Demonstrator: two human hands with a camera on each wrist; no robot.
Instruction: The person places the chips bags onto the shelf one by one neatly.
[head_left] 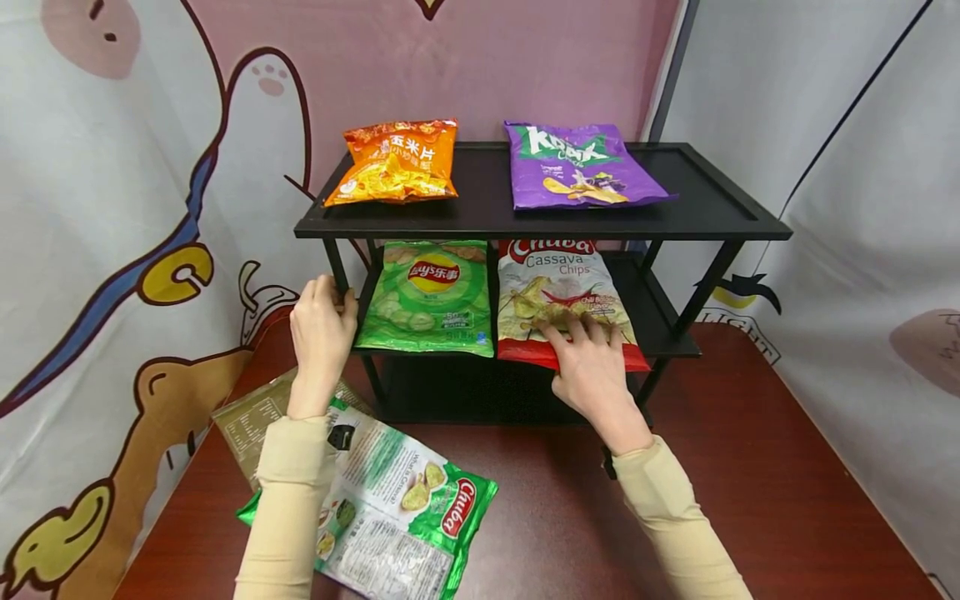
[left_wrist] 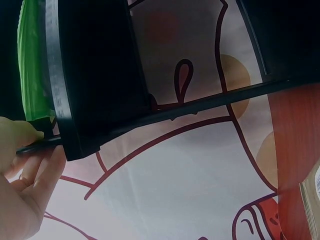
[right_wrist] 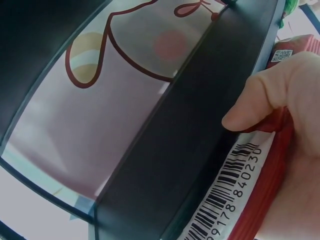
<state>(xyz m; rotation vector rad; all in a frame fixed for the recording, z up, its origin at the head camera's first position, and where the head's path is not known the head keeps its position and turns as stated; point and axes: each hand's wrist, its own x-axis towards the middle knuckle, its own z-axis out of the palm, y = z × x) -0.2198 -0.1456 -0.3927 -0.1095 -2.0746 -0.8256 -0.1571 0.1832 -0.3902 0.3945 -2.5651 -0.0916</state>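
Note:
A black tiered rack [head_left: 480, 223] stands against the back. My left hand [head_left: 322, 337] grips its front left post, thumb and fingers around the thin black bar [left_wrist: 37, 145] in the left wrist view. A red and white bag of Chuba cassava chips [head_left: 566, 287] lies on the middle shelf, its red lower edge over the shelf's front. My right hand [head_left: 596, 371] holds that edge, fingers spread on the front and thumb [right_wrist: 250, 107] on the barcode side. Beside it lies a green Lay's chip bag [head_left: 431, 296].
An orange chip bag [head_left: 397, 162] and a purple Kraax bag [head_left: 581, 167] lie on the top shelf. On the reddish table [head_left: 720, 467], a green and white Chuba bag [head_left: 401, 500] lies under my left forearm, overlapping a tan packet [head_left: 251, 425]. Printed cloth [head_left: 450, 67] hangs behind.

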